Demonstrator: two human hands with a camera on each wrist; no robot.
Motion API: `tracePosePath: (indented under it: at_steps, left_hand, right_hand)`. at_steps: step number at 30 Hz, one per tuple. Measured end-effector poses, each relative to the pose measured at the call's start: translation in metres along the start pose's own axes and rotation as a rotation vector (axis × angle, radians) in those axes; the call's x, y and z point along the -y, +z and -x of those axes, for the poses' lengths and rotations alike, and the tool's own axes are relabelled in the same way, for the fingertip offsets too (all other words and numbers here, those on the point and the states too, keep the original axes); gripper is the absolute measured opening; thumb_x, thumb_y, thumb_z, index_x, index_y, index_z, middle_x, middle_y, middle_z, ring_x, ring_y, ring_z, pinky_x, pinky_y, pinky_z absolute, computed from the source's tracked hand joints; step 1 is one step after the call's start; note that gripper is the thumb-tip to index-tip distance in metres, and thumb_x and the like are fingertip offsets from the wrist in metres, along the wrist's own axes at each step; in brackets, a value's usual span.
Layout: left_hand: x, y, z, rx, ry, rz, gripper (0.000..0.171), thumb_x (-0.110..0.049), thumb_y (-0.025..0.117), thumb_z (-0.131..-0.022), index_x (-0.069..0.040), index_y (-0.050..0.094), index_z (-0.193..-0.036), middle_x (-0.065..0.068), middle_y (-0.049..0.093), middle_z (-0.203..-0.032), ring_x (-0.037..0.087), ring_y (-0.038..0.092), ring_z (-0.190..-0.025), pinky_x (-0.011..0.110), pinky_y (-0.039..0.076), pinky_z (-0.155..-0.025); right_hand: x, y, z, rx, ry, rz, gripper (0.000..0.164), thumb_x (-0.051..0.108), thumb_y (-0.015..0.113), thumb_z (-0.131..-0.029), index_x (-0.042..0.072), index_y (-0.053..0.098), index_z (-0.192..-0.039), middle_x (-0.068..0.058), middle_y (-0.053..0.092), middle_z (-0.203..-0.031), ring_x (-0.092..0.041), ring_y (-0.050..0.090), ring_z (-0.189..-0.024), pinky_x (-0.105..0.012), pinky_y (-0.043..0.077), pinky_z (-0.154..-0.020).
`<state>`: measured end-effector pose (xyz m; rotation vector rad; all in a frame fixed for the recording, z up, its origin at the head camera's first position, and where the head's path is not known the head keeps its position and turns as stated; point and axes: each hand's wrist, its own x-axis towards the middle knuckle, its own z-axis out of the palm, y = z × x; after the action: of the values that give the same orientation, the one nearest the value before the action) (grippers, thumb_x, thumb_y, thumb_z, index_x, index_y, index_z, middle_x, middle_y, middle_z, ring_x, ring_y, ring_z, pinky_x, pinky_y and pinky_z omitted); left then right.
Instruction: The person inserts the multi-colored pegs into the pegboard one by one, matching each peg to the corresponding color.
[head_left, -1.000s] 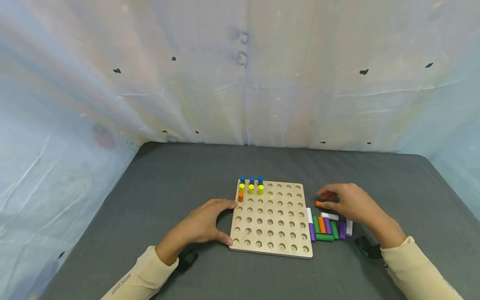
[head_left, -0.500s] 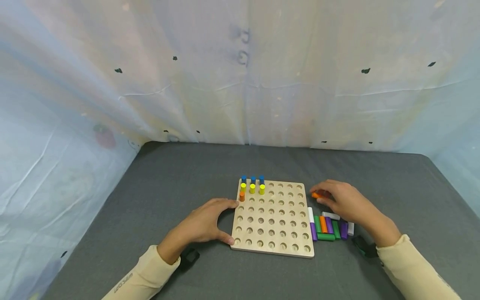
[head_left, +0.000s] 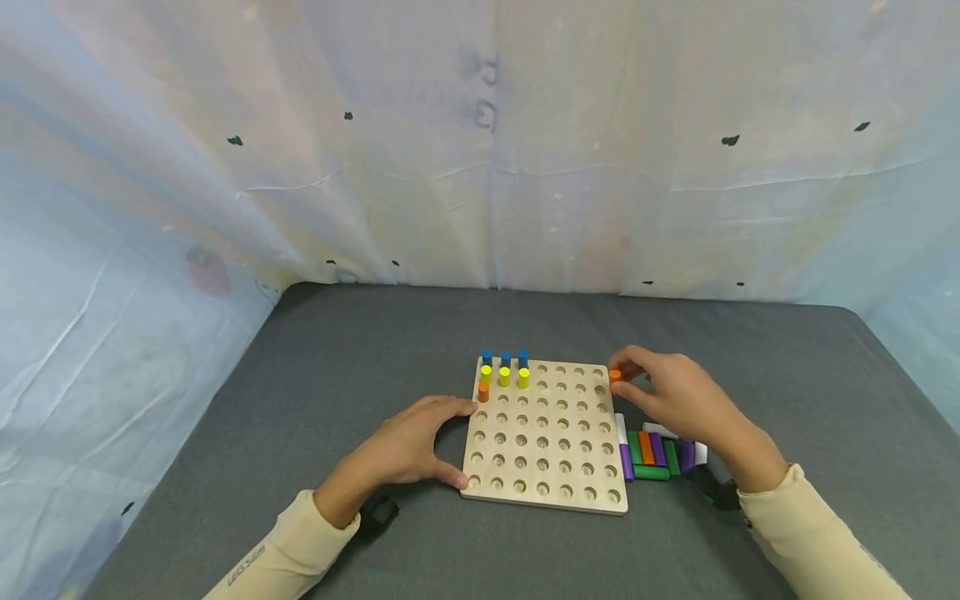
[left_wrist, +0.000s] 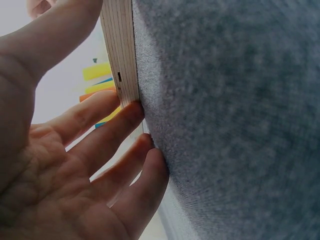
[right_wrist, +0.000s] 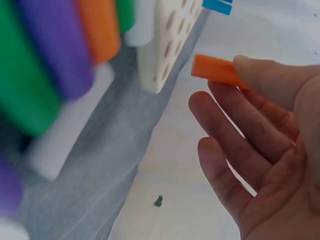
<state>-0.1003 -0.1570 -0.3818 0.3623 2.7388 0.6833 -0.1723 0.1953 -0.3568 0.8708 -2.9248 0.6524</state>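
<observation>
A square wooden pegboard (head_left: 531, 430) with rows of holes lies flat on the table. My left hand (head_left: 405, 442) rests against its left edge, thumb and forefinger spread apart; the left wrist view shows extended fingers touching the board's side. Beyond the board's right edge, my right hand (head_left: 675, 392) pinches an orange peg (right_wrist: 216, 68) between thumb and fingers, raised off the table. Standing in the board's far left holes are several blue pegs (head_left: 506, 357), several yellow pegs (head_left: 505, 377) and one orange peg (head_left: 483, 392).
Loose green (head_left: 651, 473), purple (head_left: 627, 462), white (head_left: 621, 428) and orange pegs (head_left: 646, 447) lie bunched against the board's right side, partly under my right wrist. Grey cloth (head_left: 375, 333) covers the table. A pale sheet (head_left: 555, 167) hangs behind it.
My right hand has picked up the orange peg from the table and carried it left and away, to the board's far right side. The left hand stays at the board's edge.
</observation>
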Motion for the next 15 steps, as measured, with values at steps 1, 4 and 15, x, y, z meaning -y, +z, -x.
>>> tracePosePath:
  at_steps: [1, 4, 15]
  left_hand:
    - [0.000, 0.000, 0.000, 0.000, 0.001, 0.002, 0.096, -0.044, 0.093, -0.062, -0.024, 0.051, -0.146, 0.003, 0.050, -0.151, 0.028, 0.041, -0.143, 0.058, 0.038, -0.110]
    - [0.000, 0.000, 0.000, 0.000, 0.001, 0.001, 0.096, -0.044, 0.093, -0.062, -0.024, 0.051, -0.146, 0.003, 0.050, -0.151, 0.028, 0.041, -0.143, 0.058, 0.038, -0.110]
    - [0.002, -0.001, 0.001, -0.007, 0.016, 0.012, 0.096, -0.043, 0.093, -0.062, -0.024, 0.051, -0.146, 0.002, 0.049, -0.151, 0.027, 0.041, -0.143, 0.056, 0.039, -0.111]
  right_hand:
    - [0.002, 0.001, -0.001, -0.004, -0.002, -0.005, 0.022, 0.022, 0.071, -0.093, 0.016, 0.067, -0.114, 0.001, 0.075, -0.102, -0.020, 0.071, -0.093, -0.045, 0.055, -0.077]
    - [0.009, 0.003, -0.006, -0.009, 0.001, -0.029, 0.022, 0.023, 0.072, -0.093, 0.017, 0.068, -0.113, 0.002, 0.075, -0.102, -0.020, 0.071, -0.095, -0.047, 0.055, -0.082]
    - [0.025, 0.007, -0.018, -0.008, -0.002, -0.068, 0.023, 0.023, 0.073, -0.092, 0.018, 0.069, -0.113, 0.003, 0.073, -0.104, -0.018, 0.068, -0.098, -0.047, 0.054, -0.088]
